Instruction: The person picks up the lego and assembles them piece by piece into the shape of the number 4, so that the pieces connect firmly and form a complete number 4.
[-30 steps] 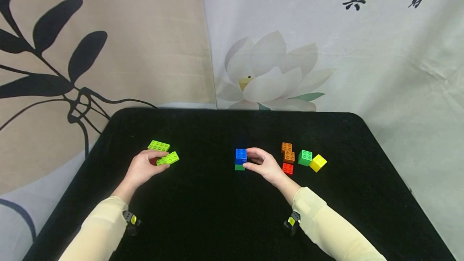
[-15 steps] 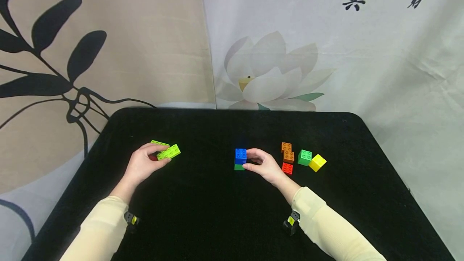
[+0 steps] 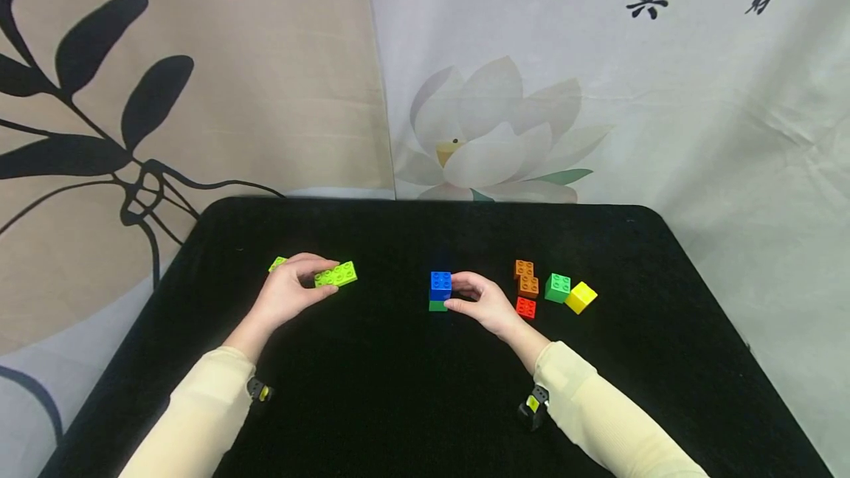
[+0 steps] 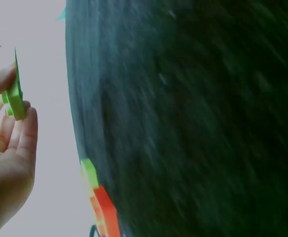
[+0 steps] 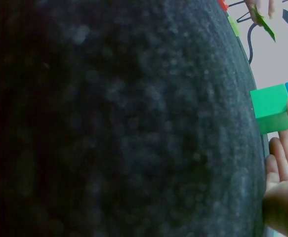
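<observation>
Pinches a lime brick (image 3: pixel 336 274) in the left hand (image 3: pixel 292 290), left of the blue brick (image 3: pixel 440 285)

Holds the lime brick between left thumb and fingers, above the black table (image 3: pixel 398 389) and well apart from the blue brick on its left. Grips the blue brick in the right hand (image 3: pixel 481 305), from its right side, with the thumb toward the person and the fingers curled along the far part. Shows a lower green brick (image 3: pixel 437 306) directly under the blue brick, upright in line with it.

Leaves only a corner of a second lime brick (image 3: pixel 277 263) visible in the head view, farther left of the blue brick, past the left hand. Reveals just beside it, in the left wrist view, a red-orange brick (image 4: pixel 105 210); cannot tell whether touching.

To the right of the blue brick, beyond the right hand: two orange bricks (image 3: pixel 528 286), with a red brick (image 3: pixel 526 307) just on their near side. Farther right of the blue brick: an upright green brick (image 3: pixel 558 288), studs up, and, just beside that, a yellow brick (image 3: pixel 581 298) turned at an angle. Behind the blue brick, past the table's far edge: a cloth backdrop (image 3: pixel 505 131) with a printed lotus.
</observation>
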A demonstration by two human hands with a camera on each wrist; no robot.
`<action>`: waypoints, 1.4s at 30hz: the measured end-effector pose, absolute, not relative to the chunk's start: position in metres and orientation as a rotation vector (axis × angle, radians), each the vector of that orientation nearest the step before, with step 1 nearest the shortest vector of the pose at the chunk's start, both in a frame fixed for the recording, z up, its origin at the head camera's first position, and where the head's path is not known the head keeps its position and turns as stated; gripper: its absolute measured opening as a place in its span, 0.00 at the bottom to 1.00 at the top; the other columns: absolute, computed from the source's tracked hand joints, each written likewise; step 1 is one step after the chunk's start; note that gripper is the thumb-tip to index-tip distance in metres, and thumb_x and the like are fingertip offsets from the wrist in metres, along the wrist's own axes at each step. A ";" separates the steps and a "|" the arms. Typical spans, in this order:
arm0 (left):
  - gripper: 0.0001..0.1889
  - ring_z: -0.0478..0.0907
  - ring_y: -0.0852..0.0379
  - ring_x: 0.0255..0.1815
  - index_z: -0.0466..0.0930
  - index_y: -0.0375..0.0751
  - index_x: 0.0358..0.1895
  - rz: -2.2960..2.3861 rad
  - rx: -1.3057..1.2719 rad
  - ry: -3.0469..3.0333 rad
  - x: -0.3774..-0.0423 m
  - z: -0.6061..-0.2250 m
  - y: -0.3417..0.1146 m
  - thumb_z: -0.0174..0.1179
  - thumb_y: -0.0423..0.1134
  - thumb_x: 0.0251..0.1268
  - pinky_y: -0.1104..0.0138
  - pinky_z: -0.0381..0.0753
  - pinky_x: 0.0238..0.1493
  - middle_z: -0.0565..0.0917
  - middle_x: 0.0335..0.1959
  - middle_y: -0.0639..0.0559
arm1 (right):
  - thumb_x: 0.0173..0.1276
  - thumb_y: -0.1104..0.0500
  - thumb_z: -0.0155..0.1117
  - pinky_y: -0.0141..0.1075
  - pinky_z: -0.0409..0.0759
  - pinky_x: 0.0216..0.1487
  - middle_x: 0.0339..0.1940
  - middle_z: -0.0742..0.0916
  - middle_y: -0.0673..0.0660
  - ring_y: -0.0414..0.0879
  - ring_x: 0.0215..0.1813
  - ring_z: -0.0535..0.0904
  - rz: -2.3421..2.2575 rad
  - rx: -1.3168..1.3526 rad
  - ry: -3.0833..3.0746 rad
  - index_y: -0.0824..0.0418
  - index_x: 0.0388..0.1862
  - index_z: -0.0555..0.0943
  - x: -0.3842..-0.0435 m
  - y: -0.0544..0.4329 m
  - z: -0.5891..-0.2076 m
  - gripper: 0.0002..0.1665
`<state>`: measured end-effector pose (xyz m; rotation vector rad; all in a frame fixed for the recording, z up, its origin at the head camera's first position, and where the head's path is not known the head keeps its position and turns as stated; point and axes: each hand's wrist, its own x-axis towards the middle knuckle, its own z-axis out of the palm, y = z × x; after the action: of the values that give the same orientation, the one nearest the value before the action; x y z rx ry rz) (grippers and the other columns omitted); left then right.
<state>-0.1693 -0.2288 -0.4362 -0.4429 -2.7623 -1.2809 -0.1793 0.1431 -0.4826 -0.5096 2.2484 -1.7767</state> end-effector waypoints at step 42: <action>0.18 0.78 0.51 0.48 0.85 0.39 0.54 -1.296 -0.923 -2.716 -0.190 -0.403 -0.102 0.71 0.35 0.60 0.50 0.80 0.50 0.82 0.47 0.48 | 0.68 0.64 0.67 0.50 0.72 0.64 0.58 0.82 0.61 0.54 0.60 0.77 -1.768 -0.512 2.231 0.66 0.60 0.76 -0.181 0.144 -0.482 0.23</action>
<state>-0.1897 -0.1024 -0.4026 -0.9229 -2.7158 -1.2956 -0.1807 0.1443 -0.4822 -0.5116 2.2305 -1.7685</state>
